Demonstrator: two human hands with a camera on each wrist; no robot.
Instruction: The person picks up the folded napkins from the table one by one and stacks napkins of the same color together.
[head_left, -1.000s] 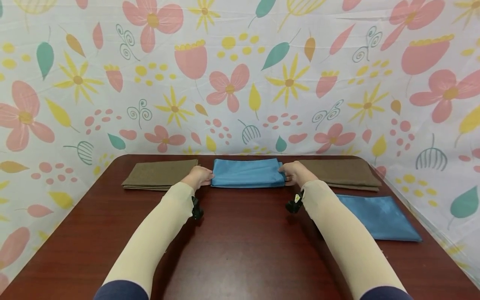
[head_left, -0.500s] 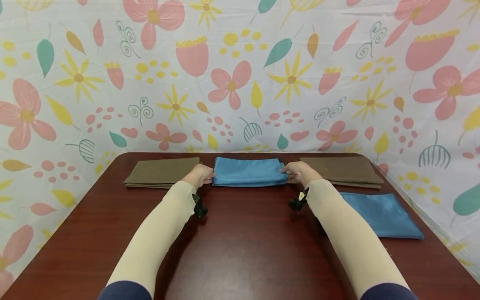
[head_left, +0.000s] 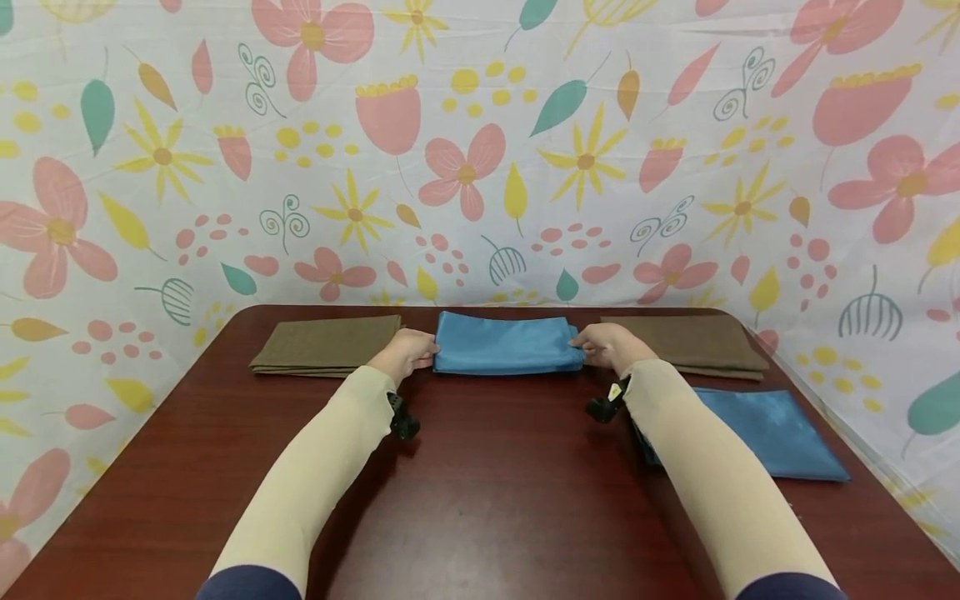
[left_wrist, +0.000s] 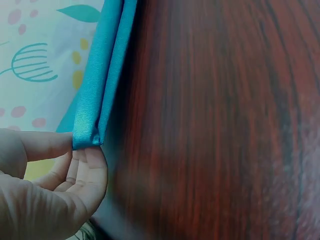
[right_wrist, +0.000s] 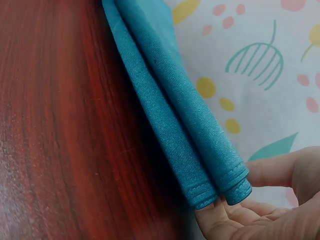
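Note:
A folded blue cloth (head_left: 510, 343) with a satiny sheen is at the far middle of the table, between my hands. My left hand (head_left: 408, 352) pinches its left end, thumb above and fingers below, as the left wrist view shows. At the opposite end my right hand (head_left: 609, 345) holds the layers between thumb and fingers. In the right wrist view the stitched hems of the blue cloth (right_wrist: 185, 120) show two thick folds lying together. Whether its underside touches the table I cannot tell.
Folded brown cloths lie on both sides, one at the far left (head_left: 322, 346) and one at the far right (head_left: 693, 343). A second folded blue cloth (head_left: 783, 433) lies nearer on the right, partly behind my right forearm. A flowered curtain (head_left: 480, 250) hangs behind the dark wooden table (head_left: 480, 483).
Both hands and the blue cloth between them have shifted slightly to the right, away from the left brown cloth. The grip at both ends stays the same. The head view tilts a little.

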